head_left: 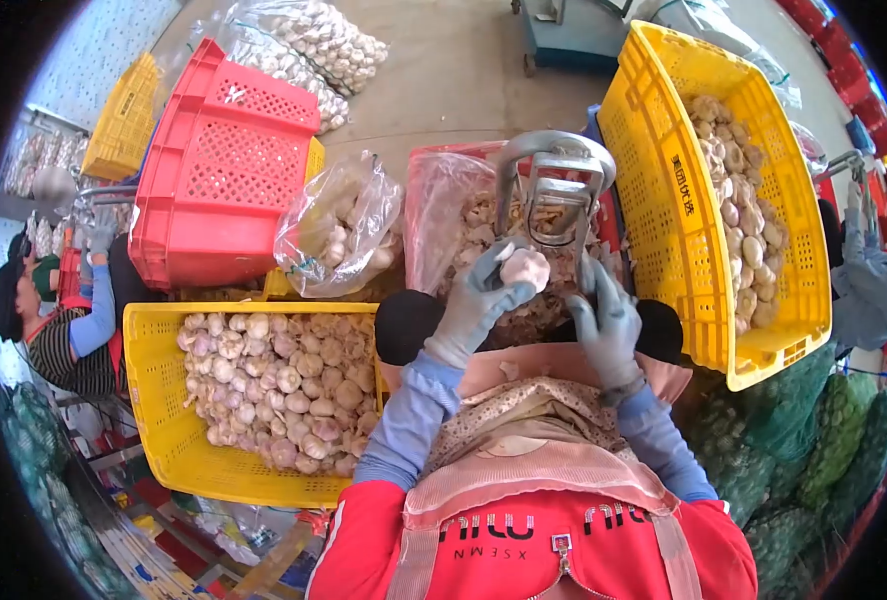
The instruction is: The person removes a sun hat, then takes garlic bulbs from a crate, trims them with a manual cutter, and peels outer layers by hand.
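My left hand, in a grey glove, holds a whitish garlic bulb between thumb and fingers. To its right my right hand, also gloved, is raised near a metal frame with a curved top; its fingers are partly bent, and whether they hold anything is hard to make out. Beneath both hands lies a red crate with loose garlic skins and a clear plastic liner. At the left a yellow crate is full of garlic bulbs.
A tall yellow crate with garlic stands at the right. Red crates and a clear bag of garlic are at the upper left. Net sacks lie at the lower right. People sit at both edges.
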`<action>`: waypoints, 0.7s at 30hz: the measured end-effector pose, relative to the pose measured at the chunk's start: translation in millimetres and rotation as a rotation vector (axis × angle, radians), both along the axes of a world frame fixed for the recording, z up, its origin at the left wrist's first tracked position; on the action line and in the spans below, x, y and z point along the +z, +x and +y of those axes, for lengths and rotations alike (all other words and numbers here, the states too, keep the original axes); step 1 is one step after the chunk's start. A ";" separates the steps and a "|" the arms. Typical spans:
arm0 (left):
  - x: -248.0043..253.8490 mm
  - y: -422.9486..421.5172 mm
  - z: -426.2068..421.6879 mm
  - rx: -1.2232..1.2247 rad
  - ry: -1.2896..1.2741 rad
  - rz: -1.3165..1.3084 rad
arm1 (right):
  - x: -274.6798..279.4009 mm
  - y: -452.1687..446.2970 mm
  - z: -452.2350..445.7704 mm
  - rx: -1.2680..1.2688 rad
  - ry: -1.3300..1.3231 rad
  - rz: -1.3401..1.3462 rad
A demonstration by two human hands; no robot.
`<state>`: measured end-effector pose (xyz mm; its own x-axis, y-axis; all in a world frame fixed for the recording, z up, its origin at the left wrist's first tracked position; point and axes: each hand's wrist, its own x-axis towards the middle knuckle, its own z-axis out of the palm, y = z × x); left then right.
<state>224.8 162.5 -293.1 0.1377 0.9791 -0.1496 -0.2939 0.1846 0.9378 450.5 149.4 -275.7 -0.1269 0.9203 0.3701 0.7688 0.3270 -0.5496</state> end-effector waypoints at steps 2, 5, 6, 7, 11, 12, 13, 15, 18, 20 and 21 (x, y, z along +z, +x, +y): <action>11.4 2.8 -14.6 0.009 -0.018 -0.033 | 7.6 11.3 -22.6 0.016 0.112 0.166; 16.5 13.4 -34.8 -0.003 -0.020 -0.014 | 24.4 -6.2 -48.5 0.027 -0.368 0.686; 12.1 19.6 -39.4 -0.020 0.023 0.047 | 27.8 -18.2 -44.3 0.061 -0.565 0.922; 8.1 26.2 -44.7 -0.030 0.030 0.071 | 41.5 -20.3 -42.2 0.079 -0.854 1.104; 16.1 26.8 -56.9 -0.042 0.225 0.256 | 9.2 -3.4 -43.8 0.218 -1.144 1.314; 12.4 23.7 -59.1 -0.065 0.217 0.227 | 2.2 -1.9 -50.1 0.213 -1.148 1.320; 5.8 19.8 -59.1 -0.085 0.211 0.198 | -3.9 -1.1 -55.3 0.235 -1.138 1.339; 4.2 21.7 -59.3 -0.044 0.130 0.159 | -4.6 -1.2 -59.4 0.283 -1.135 1.363; -9.5 34.0 -61.4 0.136 -0.227 0.042 | -0.1 -8.9 -66.6 0.257 -0.768 1.099; -9.4 31.7 -58.9 0.090 -0.523 -0.211 | -3.0 -9.6 -60.1 0.243 -0.317 0.594; -3.7 34.9 -63.3 0.015 -0.442 -0.306 | 0.6 -13.2 -60.2 0.145 -0.162 0.426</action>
<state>259.8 99.2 -296.9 0.2257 0.8341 -0.5033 -0.5470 0.5360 0.6430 437.3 89.3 -275.1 -0.1264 0.9546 0.2699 0.4165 0.2980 -0.8589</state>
